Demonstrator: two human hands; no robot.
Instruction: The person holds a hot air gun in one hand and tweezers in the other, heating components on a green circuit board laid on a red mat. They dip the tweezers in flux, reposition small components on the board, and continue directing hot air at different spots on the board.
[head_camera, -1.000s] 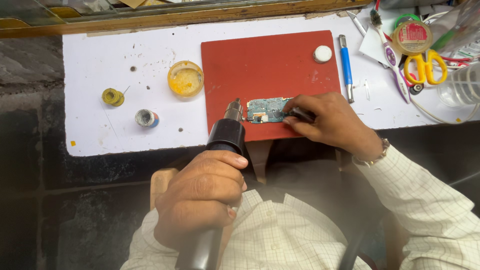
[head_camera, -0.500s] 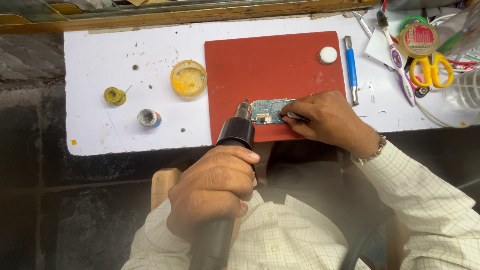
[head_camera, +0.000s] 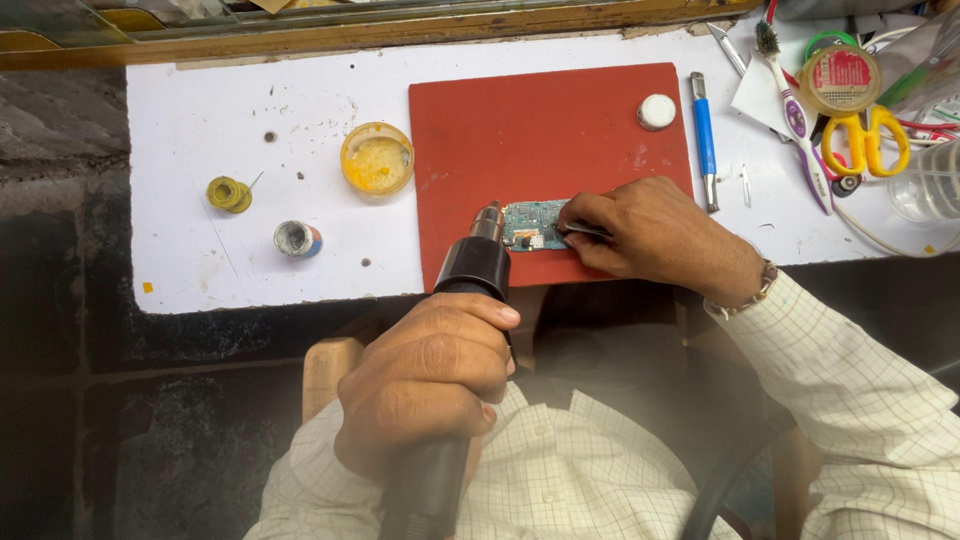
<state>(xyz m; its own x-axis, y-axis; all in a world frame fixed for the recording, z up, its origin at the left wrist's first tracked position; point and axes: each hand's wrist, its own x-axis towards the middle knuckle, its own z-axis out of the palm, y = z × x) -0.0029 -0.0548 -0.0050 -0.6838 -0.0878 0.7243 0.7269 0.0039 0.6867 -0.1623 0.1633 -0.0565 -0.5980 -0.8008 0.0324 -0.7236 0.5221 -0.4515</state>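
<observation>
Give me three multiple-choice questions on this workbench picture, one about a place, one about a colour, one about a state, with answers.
1. Where does the circuit board lie?
A. on the red mat
B. on bare white table
C. in the yellow tin

2. What colour are the scissors' handles?
A. blue
B. yellow
C. black

3. What is the left hand doing?
A. resting flat
B. holding scissors
C. gripping the hot-air tool

Answers: 1 A, the board sits near the mat's front edge. 2 B, the loops at the right are yellow. 3 C, its fingers wrap the black handle, nozzle at the board.
</observation>
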